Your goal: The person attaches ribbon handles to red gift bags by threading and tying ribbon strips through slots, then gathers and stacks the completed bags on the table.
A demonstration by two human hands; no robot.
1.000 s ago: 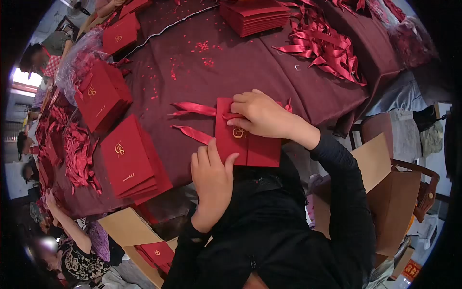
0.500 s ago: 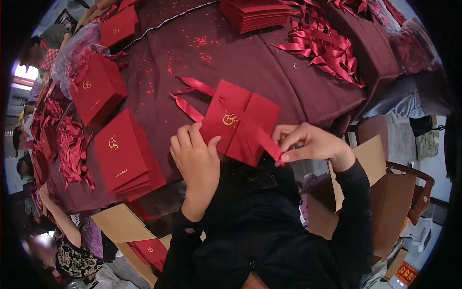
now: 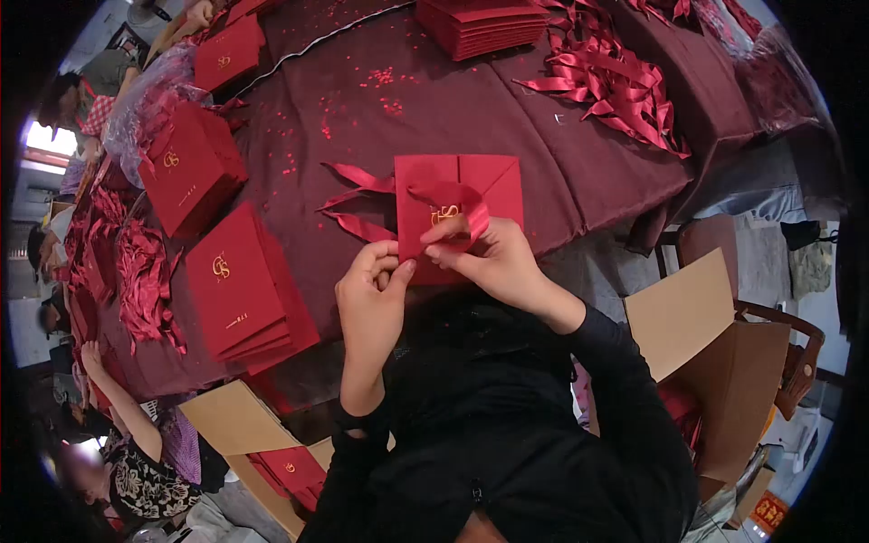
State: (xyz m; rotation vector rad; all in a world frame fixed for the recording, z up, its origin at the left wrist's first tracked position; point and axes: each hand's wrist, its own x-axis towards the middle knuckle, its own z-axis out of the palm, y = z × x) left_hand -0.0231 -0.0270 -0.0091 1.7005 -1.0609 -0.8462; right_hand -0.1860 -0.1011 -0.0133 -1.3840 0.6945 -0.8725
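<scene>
Pinching one ribbon [image 3: 476, 219] over one bag [image 3: 500, 192], right fingers [image 3: 459, 261].

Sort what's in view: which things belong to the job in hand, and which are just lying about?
In the job:
- bag
- ribbon, in the right hand
- left hand, at the bag's left edge
- probably the stacked bags and ribbon heap

Lying about, it seems:
- red specks
- plastic wrap

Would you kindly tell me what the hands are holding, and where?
Left hand: the bag, low on its left edge. Right hand: a ribbon, seemingly near its end.
</scene>
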